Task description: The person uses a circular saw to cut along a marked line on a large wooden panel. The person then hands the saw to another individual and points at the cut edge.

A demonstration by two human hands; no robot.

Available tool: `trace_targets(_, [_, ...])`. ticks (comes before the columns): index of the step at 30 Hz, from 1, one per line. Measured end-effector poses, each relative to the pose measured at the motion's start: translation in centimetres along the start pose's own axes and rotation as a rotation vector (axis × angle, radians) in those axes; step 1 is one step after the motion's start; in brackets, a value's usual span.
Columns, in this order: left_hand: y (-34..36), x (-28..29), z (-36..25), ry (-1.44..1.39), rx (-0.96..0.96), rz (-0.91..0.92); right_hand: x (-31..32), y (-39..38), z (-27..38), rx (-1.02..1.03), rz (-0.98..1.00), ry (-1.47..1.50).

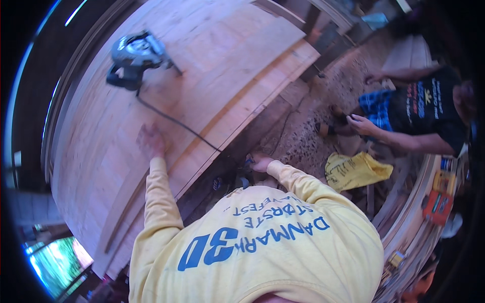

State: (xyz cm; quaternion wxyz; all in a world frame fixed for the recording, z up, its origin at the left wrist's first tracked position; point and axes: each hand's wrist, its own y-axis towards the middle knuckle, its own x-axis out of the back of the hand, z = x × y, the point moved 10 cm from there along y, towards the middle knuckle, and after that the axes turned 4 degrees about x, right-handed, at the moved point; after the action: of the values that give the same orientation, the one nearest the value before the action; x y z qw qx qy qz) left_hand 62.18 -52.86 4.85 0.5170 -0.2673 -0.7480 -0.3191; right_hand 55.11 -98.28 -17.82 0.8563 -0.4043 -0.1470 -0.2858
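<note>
On the large pale plywood sheet (202,45) that fills the upper left of my view, I see a grey-and-black handheld circular saw (139,50) sitting beyond the left hand, well in from the near edge. Its thin black power cord (166,116) trails down to the right of that hand, crosses a long, narrow light-wood plank (227,81) lying on the sheet, and reaches the sheet's near edge. Off to my right, over brown gravelly ground (303,141), I have a second person (429,106) in a black printed T-shirt and blue checked shorts, low down and well apart from the sheet. Between that person and the right sleeve lies a crumpled yellow plastic sack (358,171) with dark lettering; farther right, a flat red case (437,207) rests by a bundle of long, curved wooden strips (411,212). Both forearms wear a pale yellow long-sleeved shirt (303,252). I have the left arm stretched forward, its hand (151,141) palm down at the plank's far side, fingers spread and slightly blurred, grasping nothing. The right arm is bent, its hand (261,163) low beyond the sheet's near edge, fingers partly curled beside a small dark-blue object (249,160); I cannot tell whether they grip it.
</note>
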Motion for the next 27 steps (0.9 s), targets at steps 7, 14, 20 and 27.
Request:
trace_targets(7, [-1.3,2.3,-1.6,-0.246,-0.120,-0.059,1.2,-3.4,4.8,-0.046,-0.134,-0.071])
trace_targets(14, [-3.5,1.3,-0.6,-0.427,-0.510,0.054,-3.8,-7.1,7.9,-0.245,-0.219,-0.056])
trace_targets(20, [-6.3,2.4,2.3,-0.206,-0.684,0.124,-10.9,-8.4,10.1,-0.349,-0.166,0.132])
trace_targets(27, [-5.5,1.5,3.0,-0.134,-0.647,0.164,-11.5,-8.2,11.1,-0.389,-0.293,0.114])
